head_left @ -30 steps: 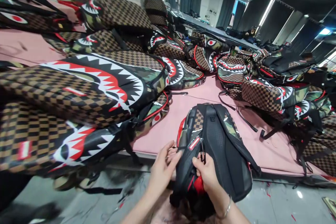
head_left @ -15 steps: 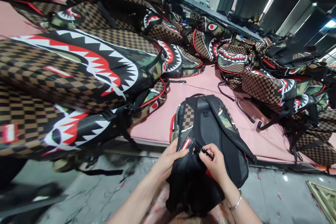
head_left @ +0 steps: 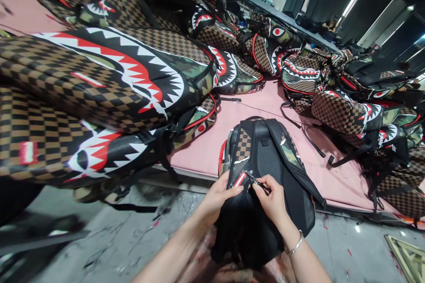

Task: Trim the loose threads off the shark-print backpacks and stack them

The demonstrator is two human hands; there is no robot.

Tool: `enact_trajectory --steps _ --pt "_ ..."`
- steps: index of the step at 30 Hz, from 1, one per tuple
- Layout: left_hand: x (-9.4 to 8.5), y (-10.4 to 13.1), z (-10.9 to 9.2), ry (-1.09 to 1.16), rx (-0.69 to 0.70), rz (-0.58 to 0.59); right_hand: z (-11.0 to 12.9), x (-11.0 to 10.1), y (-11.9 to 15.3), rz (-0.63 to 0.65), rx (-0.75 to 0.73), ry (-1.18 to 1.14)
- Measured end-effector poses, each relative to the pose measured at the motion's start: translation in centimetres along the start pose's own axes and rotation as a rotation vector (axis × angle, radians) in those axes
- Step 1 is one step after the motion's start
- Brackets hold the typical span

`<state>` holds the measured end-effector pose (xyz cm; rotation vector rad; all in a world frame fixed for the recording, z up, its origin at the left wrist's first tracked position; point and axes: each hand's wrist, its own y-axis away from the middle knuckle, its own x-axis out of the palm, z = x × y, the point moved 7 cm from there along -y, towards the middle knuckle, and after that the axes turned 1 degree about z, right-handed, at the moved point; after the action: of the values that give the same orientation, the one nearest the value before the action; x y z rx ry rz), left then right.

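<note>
On the left, checkered bags with shark mouths [head_left: 109, 84] are piled at the edge of the pink table [head_left: 199, 150]. My left hand [head_left: 219, 192] was loosely open beside the shoulder strap a second ago; now I have it closed, thumb over fingers, on the near left part of the black backpack [head_left: 270, 163]. My thumb tip lies just beside the red-and-white label [head_left: 239, 179], though I can't tell whether I pinch the label too.

To the right of it, the slim black tool [head_left: 262, 185] stood more upright before; it now slants far and left, its tip right by the label. I judge this to be close work at the label, with my left hand steadying the backpack. My right hand [head_left: 274, 196] is pinched nearly closed around the tool; whether its tip touches anything, I can't tell.

The backpack leans at the table's near edge in front of me, straps side up, its near end hanging towards my lap. Farther right lie more patterned bags [head_left: 335, 112].
</note>
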<state>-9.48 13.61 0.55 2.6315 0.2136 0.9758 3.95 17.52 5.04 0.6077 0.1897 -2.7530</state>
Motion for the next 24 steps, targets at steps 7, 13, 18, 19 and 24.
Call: enact_trajectory --steps 7,13,18,19,24 --pt "0.0 -0.2 -0.2 -0.055 0.031 0.019 -0.3 -0.5 0.0 0.059 0.061 0.004" --pt "0.0 -0.2 -0.3 -0.111 0.089 0.057 0.4 -0.4 -0.5 0.079 0.019 0.015" --pt "-0.5 -0.4 0.0 -0.157 0.103 0.077 0.4 0.3 -1.0 0.068 -0.023 0.0" --pt "-0.5 -0.5 0.1 -0.162 0.107 0.073 0.3 0.4 -1.2 0.069 -0.023 -0.032" --pt "-0.7 -0.6 0.1 -0.171 0.076 0.082 -1.0 -0.1 -3.0 0.017 0.025 -0.311"
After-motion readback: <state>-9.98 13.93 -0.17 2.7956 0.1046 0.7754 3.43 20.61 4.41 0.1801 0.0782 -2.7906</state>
